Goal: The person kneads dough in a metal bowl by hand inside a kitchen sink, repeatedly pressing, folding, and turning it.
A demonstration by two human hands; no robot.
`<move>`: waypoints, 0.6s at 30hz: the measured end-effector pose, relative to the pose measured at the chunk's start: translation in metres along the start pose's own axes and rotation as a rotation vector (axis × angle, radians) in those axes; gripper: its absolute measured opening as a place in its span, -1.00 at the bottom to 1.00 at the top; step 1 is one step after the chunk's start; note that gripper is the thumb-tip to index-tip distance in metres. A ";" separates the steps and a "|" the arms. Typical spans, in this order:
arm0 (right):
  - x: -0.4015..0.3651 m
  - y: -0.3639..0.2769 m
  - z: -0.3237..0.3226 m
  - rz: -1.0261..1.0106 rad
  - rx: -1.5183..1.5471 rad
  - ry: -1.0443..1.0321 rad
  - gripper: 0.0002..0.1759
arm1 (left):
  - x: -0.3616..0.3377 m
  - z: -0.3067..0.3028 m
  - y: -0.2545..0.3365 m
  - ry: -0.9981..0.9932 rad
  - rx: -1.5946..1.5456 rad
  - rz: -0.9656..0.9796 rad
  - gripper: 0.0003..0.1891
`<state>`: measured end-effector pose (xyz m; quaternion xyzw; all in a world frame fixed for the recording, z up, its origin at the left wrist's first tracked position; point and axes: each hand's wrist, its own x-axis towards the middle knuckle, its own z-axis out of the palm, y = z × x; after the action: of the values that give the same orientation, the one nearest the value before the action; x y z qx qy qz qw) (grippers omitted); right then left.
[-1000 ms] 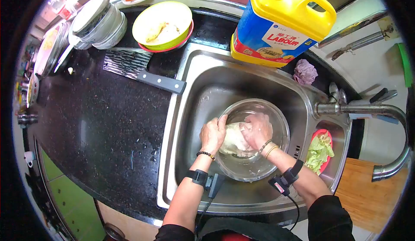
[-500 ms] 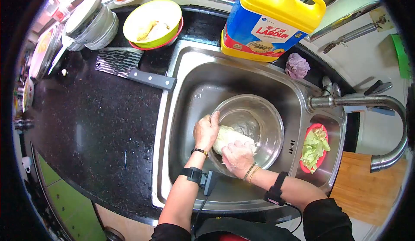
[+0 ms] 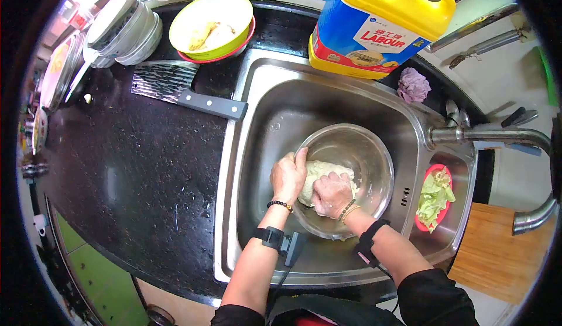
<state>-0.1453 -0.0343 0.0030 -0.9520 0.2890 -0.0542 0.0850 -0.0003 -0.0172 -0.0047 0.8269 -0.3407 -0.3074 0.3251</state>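
A steel bowl [image 3: 374, 156] sits inside the sink, holding a pale lump of dough [image 3: 321, 169]. My left hand [image 3: 288, 177] is closed on the bowl's left rim, thumb pointing up along the edge. With its fingers curled, my right hand [image 3: 332, 194] presses into the dough from the near side. It covers the lower part of the lump. Bits of dough cling to the bowl's inner wall.
The sink [image 3: 257, 127] has a faucet [image 3: 497, 136] on the right. A red basket of leaves [image 3: 434, 200] stands in its side basin. A cleaver [image 3: 187, 92] lies on the black counter, its handle at the sink's edge. Behind stand a yellow detergent jug [image 3: 380, 27] and a yellow-green bowl [image 3: 234, 19].
My right hand's fingers, laid over the dough before, are now curled into it. The dough looks flatter and wider. The whole view has shifted slightly; my left hand keeps the rim.
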 end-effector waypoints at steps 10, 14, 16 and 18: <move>0.006 0.032 0.012 -0.073 0.067 0.025 -0.85 | 0.000 -0.002 0.004 -0.047 0.018 -0.029 -0.50; 0.011 0.044 0.014 -0.053 0.089 -0.071 -0.85 | 0.001 0.000 0.002 -0.023 0.041 0.018 -0.50; 0.014 0.050 0.017 -0.063 0.089 -0.033 -0.85 | 0.000 0.000 0.000 -0.011 0.037 0.027 -0.50; 0.016 0.054 0.018 -0.061 0.109 0.021 -0.84 | 0.001 -0.001 0.001 0.000 0.029 0.041 -0.51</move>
<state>-0.1580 -0.0850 -0.0244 -0.9537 0.2573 -0.0824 0.1319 0.0002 -0.0181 -0.0035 0.8245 -0.3619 -0.2958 0.3190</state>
